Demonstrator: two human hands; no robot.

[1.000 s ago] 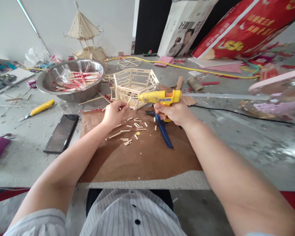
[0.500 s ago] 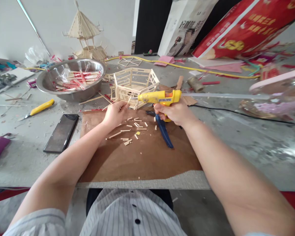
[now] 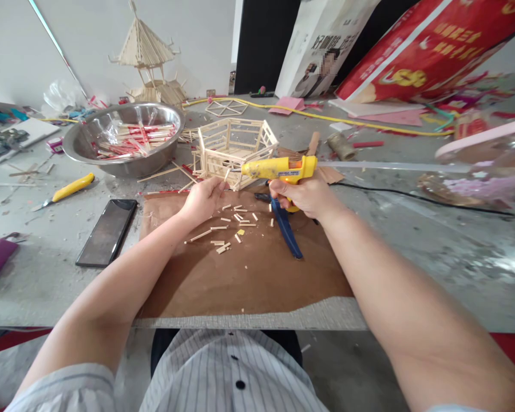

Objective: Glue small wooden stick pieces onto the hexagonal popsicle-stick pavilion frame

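The person's right hand point(image 3: 304, 194) is wrapped around the handle of a yellow glue gun point(image 3: 277, 168), with the nozzle directed toward the left hand. A translucent glue stick point(image 3: 395, 166) extends from the rear of the gun. The left hand point(image 3: 203, 198) pinches a short wooden stick point(image 3: 227, 174) between thumb and fingers; the stick is tilted, its upper end just beside the nozzle. From where I stand I cannot tell whether the two touch. Directly behind both, an open six-sided frame point(image 3: 223, 154) of thin wooden sticks rests on the table. Below the hands, a brown sheet point(image 3: 257, 286) covers the near part of the work surface and carries scattered cut stick pieces point(image 3: 246, 225). A blue-handled cutting tool point(image 3: 286, 232) lies on the sheet, below the gun. Left of the sheet are a dark phone point(image 3: 107, 233) and, farther out, a yellow utility knife point(image 3: 74, 187). Beyond them, a metal bowl point(image 3: 129, 167) holds sticks with red wrapping point(image 3: 143, 137). At the rear stand a wooden pagoda model point(image 3: 146, 48), a white printed bag point(image 3: 320, 51) and, at right, a leaning red bag point(image 3: 424, 51).
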